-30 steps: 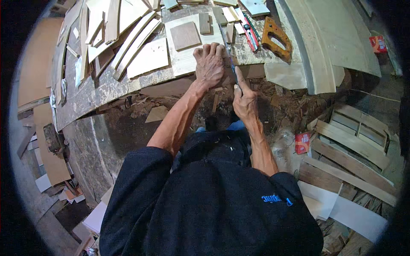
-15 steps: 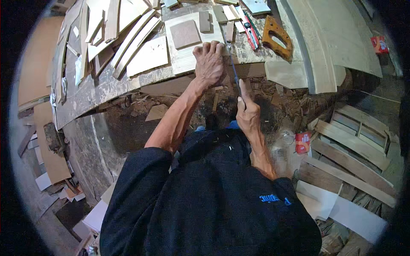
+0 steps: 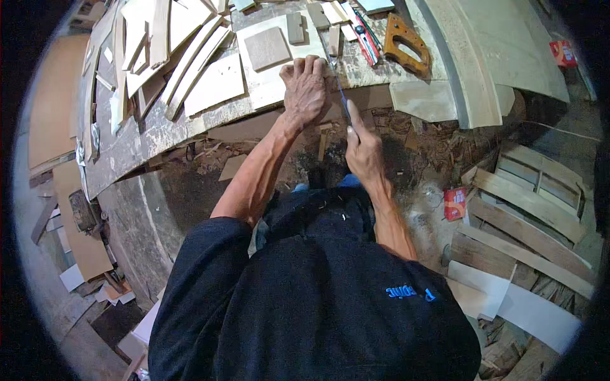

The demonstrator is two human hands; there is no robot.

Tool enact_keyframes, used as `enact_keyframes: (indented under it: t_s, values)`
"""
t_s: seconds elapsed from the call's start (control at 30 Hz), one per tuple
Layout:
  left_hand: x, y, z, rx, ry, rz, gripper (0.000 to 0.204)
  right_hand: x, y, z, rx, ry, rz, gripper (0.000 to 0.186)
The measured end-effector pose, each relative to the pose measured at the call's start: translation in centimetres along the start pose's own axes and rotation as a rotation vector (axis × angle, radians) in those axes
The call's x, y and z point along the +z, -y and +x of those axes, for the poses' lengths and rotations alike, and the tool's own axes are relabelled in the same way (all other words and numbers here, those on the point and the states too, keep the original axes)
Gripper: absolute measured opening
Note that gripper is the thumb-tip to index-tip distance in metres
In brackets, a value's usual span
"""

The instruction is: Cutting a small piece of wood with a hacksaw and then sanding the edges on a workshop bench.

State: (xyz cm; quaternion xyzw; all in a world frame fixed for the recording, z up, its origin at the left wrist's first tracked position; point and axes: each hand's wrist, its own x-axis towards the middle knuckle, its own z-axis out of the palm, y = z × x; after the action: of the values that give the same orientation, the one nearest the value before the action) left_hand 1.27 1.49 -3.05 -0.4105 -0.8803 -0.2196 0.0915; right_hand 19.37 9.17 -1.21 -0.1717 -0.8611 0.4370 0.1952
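Note:
My left hand (image 3: 306,92) bears down on the right near corner of a pale board (image 3: 265,87) at the bench edge, its fingers bent. A brown square piece of wood (image 3: 267,49) and a small grey-brown block (image 3: 295,28) rest on that board. Close by on the right, my right hand (image 3: 364,147) is closed round a slim long-bladed tool (image 3: 339,81), bluish near the grip, with the index finger stretched along it. The blade runs along the board's right edge. Seen edge-on, its exact kind is unclear, and my palm hides the handle.
An orange-brown wooden saw handle (image 3: 407,46) and a red utility knife (image 3: 366,44) lie right on the workbench (image 3: 162,136). Curved strips (image 3: 197,63) and offcuts crowd its left. Wooden frames (image 3: 527,213) and a red packet (image 3: 454,204) are on the littered floor.
My right hand and the tool have shifted slightly up and left in the picture. The whole view has also moved a little; my left hand stays on the board.

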Motion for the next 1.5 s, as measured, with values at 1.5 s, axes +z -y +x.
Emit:
enact_keyframes:
  t_s: [1.5]
  values:
    - [0.1,-0.4,-0.1,-0.037,0.015,0.011,0.041,0.5,0.4,1.6,0.149,0.087,-0.013,0.051]
